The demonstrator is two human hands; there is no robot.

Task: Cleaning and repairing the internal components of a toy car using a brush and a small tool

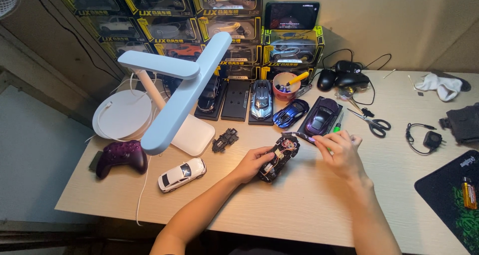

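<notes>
Now, toy car chassis (278, 157) in left hand (253, 162)

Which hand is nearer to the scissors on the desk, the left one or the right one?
Right. The right hand is just left of the scissors, apart from them; the left hand is farther left, on the opened toy car.

Black toy car chassis (278, 158), wiring exposed, tilted, on desk

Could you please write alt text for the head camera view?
A left hand steadies an opened toy car on a wooden desk, while the right hand holds a screwdriver beside it. A white toy car sits nearby.
</notes>
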